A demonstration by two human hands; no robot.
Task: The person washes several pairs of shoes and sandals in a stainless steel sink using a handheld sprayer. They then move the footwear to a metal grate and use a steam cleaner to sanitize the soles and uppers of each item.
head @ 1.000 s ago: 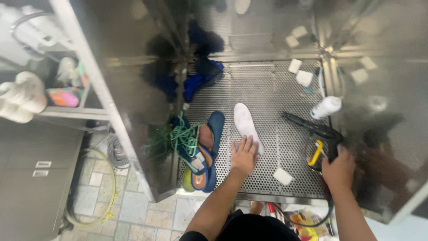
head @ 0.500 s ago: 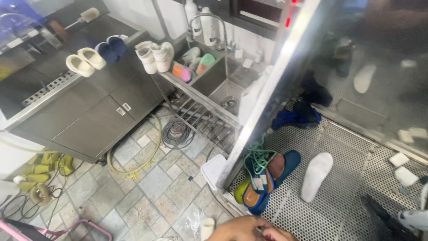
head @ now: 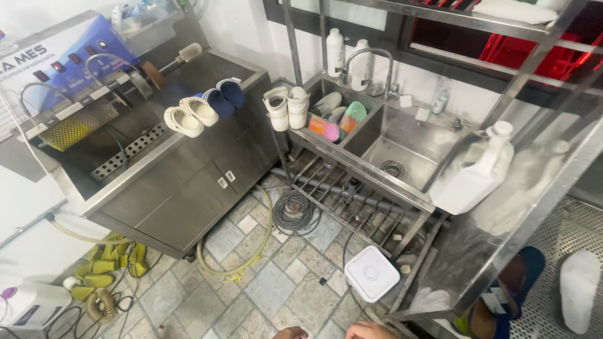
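Here only the tops of the person's 2 hands show at the bottom edge of the head view: the left hand [head: 290,333] and the right hand [head: 370,331] sit side by side over the tiled floor [head: 276,285], and so little of each is visible that the state of the fingers cannot be told; neither is seen holding anything. Nearest to them is a white square container [head: 372,274] with a round mark on its lid, standing on the floor just beside the foot of the steel sink stand [head: 377,182]. The stand's left basin holds several pastel shoe soles or slippers [head: 333,122], and a pair of white shoes [head: 287,107] rests on its left rim; the right basin [head: 402,147] lies bare under a curved tap [head: 367,63], with 2 white bottles [head: 345,53] behind. A coiled grey hose [head: 295,212] lies under the stand, and a yellowish hose [head: 242,267] loops across the tiles. On the steel worktop [head: 157,163] to the left sit a pair of cream clogs [head: 190,116] and a pair of navy clogs [head: 221,97]. To the right, a large white jug [head: 474,172] shows against a shiny metal panel, and a white insole [head: 579,289] lies on perforated mesh.
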